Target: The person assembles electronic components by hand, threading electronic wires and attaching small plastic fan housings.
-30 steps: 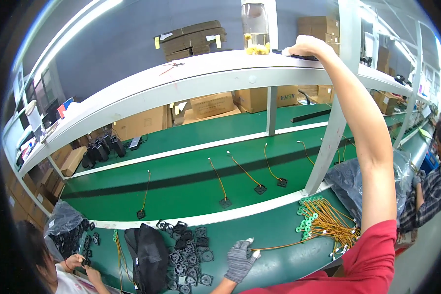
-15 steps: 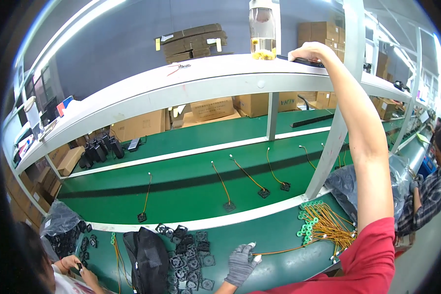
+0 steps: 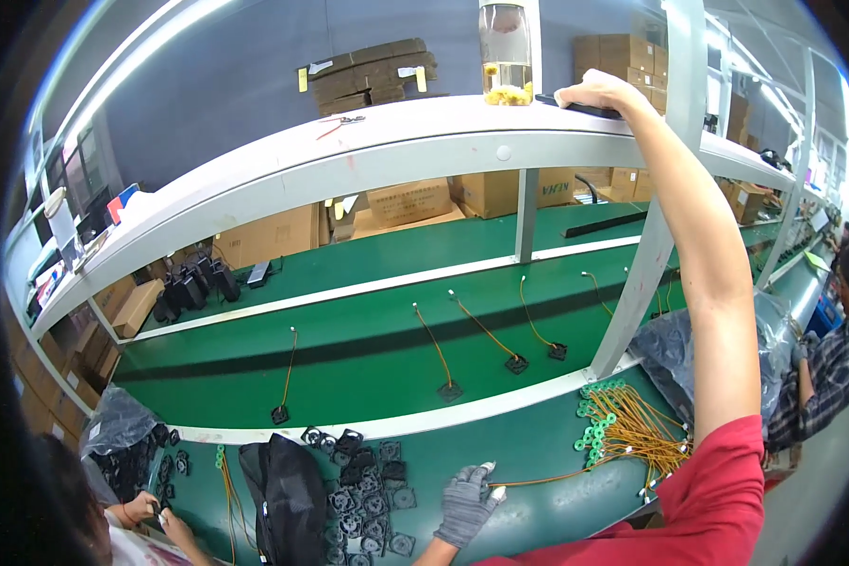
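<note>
My left hand [image 3: 464, 507], in a grey glove with white-covered fingertips, rests low over the green bench. Its thumb and finger close around the end of a thin orange-brown cable [image 3: 547, 482]. That cable runs right to a heap of similar cables [image 3: 637, 436] with green rings [image 3: 596, 436]. My bare right hand [image 3: 594, 91] reaches up to the white shelf [image 3: 415, 132]. Its fingers are bent over a flat black object [image 3: 590, 109], perhaps a phone; the hand partly hides it. Left of my gloved hand lie several black fan frames [image 3: 373, 500].
Several small black fans with cables, one fan [image 3: 516, 363] among them, lie on the green belt [image 3: 368, 349]. A clear bottle [image 3: 507, 57] and red-handled tool [image 3: 338, 124] stand on the shelf. A black bag [image 3: 288, 500] lies at left. Co-workers sit left [image 3: 141, 542] and right [image 3: 825, 377].
The fans and cables on the belt have shifted slightly to the right. The view has tilted a little. Both my hands keep nearly the same places.
</note>
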`<action>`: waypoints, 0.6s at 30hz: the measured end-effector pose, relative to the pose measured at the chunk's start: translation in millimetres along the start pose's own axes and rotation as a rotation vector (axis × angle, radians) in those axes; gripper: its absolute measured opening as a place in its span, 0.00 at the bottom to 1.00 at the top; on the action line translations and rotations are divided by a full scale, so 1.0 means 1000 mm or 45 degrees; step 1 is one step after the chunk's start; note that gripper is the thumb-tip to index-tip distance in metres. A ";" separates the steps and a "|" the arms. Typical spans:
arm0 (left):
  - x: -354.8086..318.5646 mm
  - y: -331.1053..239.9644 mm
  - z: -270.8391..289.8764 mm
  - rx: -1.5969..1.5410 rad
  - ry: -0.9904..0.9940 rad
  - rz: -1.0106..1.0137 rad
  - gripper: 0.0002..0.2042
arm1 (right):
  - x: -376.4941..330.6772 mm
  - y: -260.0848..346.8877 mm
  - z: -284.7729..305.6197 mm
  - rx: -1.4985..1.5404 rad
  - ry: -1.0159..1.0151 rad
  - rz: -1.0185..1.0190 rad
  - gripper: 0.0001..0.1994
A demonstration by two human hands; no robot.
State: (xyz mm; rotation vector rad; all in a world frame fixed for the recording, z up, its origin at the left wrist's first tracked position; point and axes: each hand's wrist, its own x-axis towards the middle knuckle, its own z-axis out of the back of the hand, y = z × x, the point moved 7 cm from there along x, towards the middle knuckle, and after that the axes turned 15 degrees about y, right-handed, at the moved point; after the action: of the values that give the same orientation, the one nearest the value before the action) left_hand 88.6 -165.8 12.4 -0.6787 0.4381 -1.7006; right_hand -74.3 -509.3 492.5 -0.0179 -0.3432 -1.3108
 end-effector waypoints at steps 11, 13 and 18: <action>0.002 -0.005 0.004 0.029 -0.040 -0.061 0.24 | -0.035 0.020 0.034 -0.397 -0.788 0.014 0.39; 0.004 -0.006 0.004 0.021 -0.019 -0.058 0.24 | -0.041 0.017 0.032 -0.396 -0.842 0.046 0.39; 0.002 -0.005 0.005 0.004 -0.021 -0.063 0.24 | -0.041 0.018 0.031 -0.443 -0.859 0.082 0.39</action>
State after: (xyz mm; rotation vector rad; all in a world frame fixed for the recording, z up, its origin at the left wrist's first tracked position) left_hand 87.8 -166.0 19.6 -0.7058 0.4095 -1.7406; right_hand -72.9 -459.5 514.4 -0.7711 -0.6728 -1.2593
